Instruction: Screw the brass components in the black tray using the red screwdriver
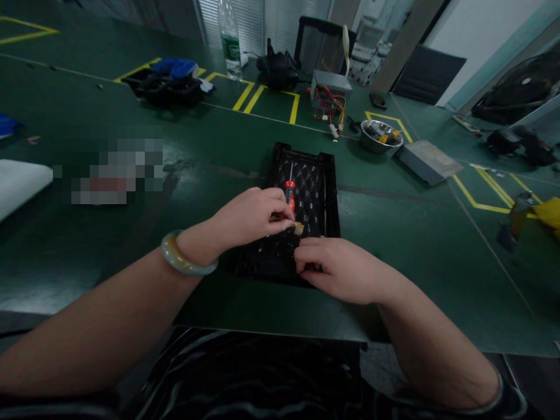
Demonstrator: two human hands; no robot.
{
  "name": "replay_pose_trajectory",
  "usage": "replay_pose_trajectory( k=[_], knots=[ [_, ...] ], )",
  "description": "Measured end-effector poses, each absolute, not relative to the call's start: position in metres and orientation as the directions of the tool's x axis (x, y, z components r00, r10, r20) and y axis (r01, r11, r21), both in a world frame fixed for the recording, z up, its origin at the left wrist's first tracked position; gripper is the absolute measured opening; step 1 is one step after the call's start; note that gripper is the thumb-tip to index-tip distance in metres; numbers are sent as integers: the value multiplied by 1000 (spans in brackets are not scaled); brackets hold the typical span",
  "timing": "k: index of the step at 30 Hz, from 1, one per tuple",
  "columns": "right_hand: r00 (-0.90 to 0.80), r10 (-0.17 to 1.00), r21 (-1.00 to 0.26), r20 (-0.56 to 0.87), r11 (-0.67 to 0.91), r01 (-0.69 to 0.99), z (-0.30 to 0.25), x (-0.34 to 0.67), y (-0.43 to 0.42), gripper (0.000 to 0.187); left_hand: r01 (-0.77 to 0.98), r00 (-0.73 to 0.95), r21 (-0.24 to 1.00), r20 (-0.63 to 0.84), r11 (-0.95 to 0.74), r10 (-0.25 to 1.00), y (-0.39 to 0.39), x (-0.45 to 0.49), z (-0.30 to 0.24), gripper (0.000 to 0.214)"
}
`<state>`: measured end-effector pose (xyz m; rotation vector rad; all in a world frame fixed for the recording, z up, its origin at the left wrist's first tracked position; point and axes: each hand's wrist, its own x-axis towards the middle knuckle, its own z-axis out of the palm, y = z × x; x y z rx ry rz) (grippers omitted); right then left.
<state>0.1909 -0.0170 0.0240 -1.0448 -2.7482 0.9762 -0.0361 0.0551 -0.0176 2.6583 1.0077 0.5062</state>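
A black rectangular tray-like panel [331, 201] with a quilted inner surface lies on the table in front of me. Over its middle, my left hand [258, 216] is closed in a pinch on a small yellowish flat piece [298, 228], which pokes out past the fingertips with a pale square patch on it. Close by to the right, my right hand [335, 265] has its fingers curled together above the panel's near right part; whatever it may hold is hidden. A red and black screwdriver [289, 189] rests inside the panel, its shaft pointing away from me.
Behind the panel are a metal bowl [380, 140] of tools, a power supply [331, 90] with loose cables and a flat grey box [431, 161]. A water bottle [231, 46] and a black bin [164, 87] stand far left. A blurred-out item [116, 175] lies left.
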Motion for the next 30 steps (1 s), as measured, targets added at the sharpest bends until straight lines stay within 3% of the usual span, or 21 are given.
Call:
replay_pose_trajectory(
  k=[5,11,15,19,22,26,30],
  knots=[
    [-657,747,-513,-100,527,677,24,188,-20,11,585,697,401,195,-705,690,56,-34,-19,19],
    [-377,924,-449,60,362,817,18,196,-7,10,547,628,521,263,-656,733,53,-36,-11,20],
    [-241,958,-491,155,286,823,13,201,1,21,517,595,596,266,-614,759,47,-37,-1,19],
    [-315,918,-587,240,396,706,13,197,-4,28,471,643,672,182,-571,744,42,-37,3,18],
    [-386,903,-639,188,411,650,13,192,-11,33,472,658,706,117,-528,744,40,-36,4,17],
    [-365,929,-712,66,300,635,9,188,-14,34,493,672,712,54,-501,739,40,-36,4,17],
    [-340,940,-727,4,236,645,7,186,-13,23,493,701,706,25,-509,713,40,-35,4,15]
  ],
)
